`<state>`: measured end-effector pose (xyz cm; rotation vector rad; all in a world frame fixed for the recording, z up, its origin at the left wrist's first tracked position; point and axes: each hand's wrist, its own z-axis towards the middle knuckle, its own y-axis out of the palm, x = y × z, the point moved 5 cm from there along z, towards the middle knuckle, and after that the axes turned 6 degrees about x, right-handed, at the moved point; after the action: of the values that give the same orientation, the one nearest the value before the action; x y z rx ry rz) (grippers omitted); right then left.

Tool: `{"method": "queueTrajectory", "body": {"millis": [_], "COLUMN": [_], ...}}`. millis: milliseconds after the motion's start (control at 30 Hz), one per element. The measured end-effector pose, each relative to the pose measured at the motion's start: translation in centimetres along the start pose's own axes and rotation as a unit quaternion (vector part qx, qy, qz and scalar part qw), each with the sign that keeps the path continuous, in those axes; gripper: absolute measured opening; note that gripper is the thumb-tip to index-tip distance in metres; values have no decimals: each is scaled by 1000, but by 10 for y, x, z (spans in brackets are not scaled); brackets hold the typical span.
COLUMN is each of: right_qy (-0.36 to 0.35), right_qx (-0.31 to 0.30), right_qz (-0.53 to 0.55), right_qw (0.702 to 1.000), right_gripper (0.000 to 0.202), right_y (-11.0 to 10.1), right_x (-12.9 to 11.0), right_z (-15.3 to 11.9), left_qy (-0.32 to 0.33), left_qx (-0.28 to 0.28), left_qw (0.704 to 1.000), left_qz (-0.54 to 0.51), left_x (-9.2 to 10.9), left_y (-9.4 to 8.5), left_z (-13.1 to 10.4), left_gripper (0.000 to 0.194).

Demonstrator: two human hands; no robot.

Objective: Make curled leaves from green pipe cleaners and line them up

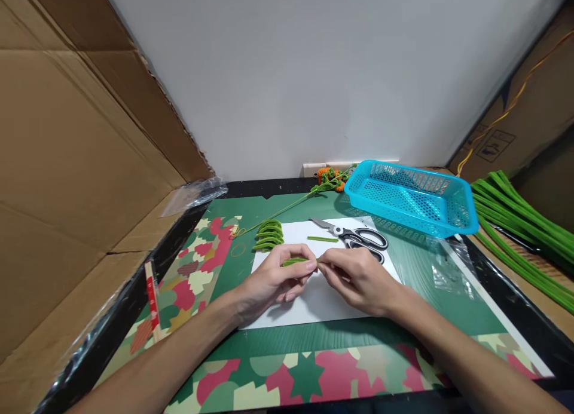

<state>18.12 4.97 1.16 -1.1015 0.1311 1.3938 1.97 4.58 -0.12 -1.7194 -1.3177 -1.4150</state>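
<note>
Over a white sheet of paper, my left hand pinches a short green pipe cleaner between thumb and fingers. The fingertips of my right hand close on the right end of this piece, almost touching the left thumb. Much of the piece is covered by my fingers. Just beyond them a straight green pipe cleaner piece lies on the paper. Black-and-grey scissors rest beside it with their blades pointing left. Several bent green pipe cleaner pieces are lined up at the paper's upper left corner.
A blue perforated basket stands at the back right. Long green pipe cleaners lie at the right edge. An orange flower with a long green stem lies at the back. A red-and-white strip is on the left. Cardboard walls the left side.
</note>
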Motion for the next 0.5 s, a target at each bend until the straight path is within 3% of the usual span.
{"method": "queueTrajectory", "body": {"millis": [67, 100, 167, 200, 267, 300, 367, 467, 500], "right_qy": [148, 227, 350, 375, 396, 392, 356, 204, 141], "right_qx": [2, -6, -33, -46, -59, -55, -40, -12, -6], "right_qz": [180, 287, 441, 469, 484, 479, 438, 220, 131], "right_qw": [972, 931, 825, 798, 778, 783, 825, 954, 981], "right_gripper": [31, 34, 33, 31, 30, 31, 33, 32, 30], "right_y": [8, 16, 33, 38, 41, 40, 32, 13, 9], "right_x": [7, 12, 18, 20, 24, 27, 29, 23, 19], "right_z": [2, 1, -2, -3, -3, -3, -2, 2, 2], "left_qy": [61, 111, 236, 294, 364, 373, 338, 189, 133], "left_qx": [23, 41, 73, 80, 80, 83, 101, 88, 73], "left_qw": [996, 987, 940, 905, 850, 841, 863, 952, 974], "left_qz": [54, 106, 237, 298, 372, 382, 361, 225, 167], "left_x": [5, 9, 18, 21, 23, 23, 21, 9, 4], "left_y": [-2, -5, -7, -7, -5, -5, -8, -12, -12], "left_z": [-2, -3, -6, -8, -11, -10, -6, 5, 7], "left_gripper": [23, 20, 12, 9, 9, 10, 9, 20, 27]}}
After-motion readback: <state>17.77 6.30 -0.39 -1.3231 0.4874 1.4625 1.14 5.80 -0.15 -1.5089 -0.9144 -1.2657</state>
